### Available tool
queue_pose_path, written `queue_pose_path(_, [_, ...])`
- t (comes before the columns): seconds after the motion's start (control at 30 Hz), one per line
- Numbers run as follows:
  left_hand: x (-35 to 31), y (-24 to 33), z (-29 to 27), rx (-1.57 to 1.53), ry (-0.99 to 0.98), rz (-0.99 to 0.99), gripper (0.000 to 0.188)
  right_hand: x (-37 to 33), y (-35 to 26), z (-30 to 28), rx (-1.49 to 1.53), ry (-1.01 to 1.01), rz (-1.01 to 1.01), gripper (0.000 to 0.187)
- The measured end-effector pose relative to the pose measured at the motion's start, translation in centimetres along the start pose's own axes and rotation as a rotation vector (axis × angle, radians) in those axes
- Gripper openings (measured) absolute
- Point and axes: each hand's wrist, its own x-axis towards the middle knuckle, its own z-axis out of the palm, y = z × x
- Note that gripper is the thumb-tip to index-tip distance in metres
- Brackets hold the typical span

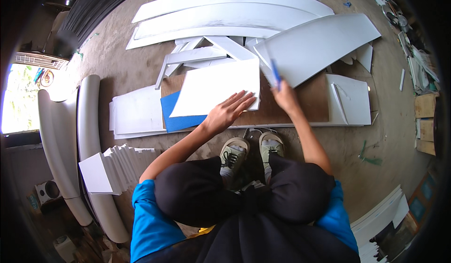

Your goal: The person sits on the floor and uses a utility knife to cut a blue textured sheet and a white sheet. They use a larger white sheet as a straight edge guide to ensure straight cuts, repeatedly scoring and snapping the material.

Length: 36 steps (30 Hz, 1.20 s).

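Note:
My left hand (226, 112) lies flat, fingers spread, near the lower right corner of a white board piece (216, 84). Under that piece, a blue ribbed sheet (177, 112) sticks out at the left. Both lie on a brown board (296, 105). Just right of the white piece, my right hand (284, 97) is closed around a slim blue-handled knife (276, 71). The knife points up and away, and its pale blade is smeared by motion. Whether the blade touches anything, I cannot tell.
Large white panels (225, 19) lie beyond the work, one broad panel (319, 47) overlapping at the right. A stack of cut white pieces (105, 171) stands at lower left, beside long white rolls (89, 136). My shoes (233, 152) are close to the board's near edge.

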Motion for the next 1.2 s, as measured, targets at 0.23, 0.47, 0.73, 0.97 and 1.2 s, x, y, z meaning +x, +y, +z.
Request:
queue_pose_path(0.23, [-0.8,-0.1,-1.0,0.002,0.089,-0.021,0.05,2.2,8.6,-2.7,-0.142,0.165,-0.045,0.037])
queue_pose_path(0.47, [-0.4,-0.2,-1.1,0.025,0.152,-0.032,0.057,-1.3,-2.2,-1.7,0.631,-0.271,0.145,0.029])
queue_pose_path(0.73, [-0.2,0.1,-1.0,0.11,0.133,0.073,0.061,-2.0,-5.2,-0.6,0.744,-0.222,0.079,0.055])
queue_pose_path(0.97, [2.4,-3.3,-6.0,0.101,0.43,-0.297,0.069,-3.7,-5.8,-3.2,0.487,-0.141,-0.086,0.031])
queue_pose_path(1.2, [6.4,-3.6,-9.9,-0.416,0.496,-0.37,0.038,-6.1,-9.5,-6.3,0.425,-0.168,-0.338,0.03])
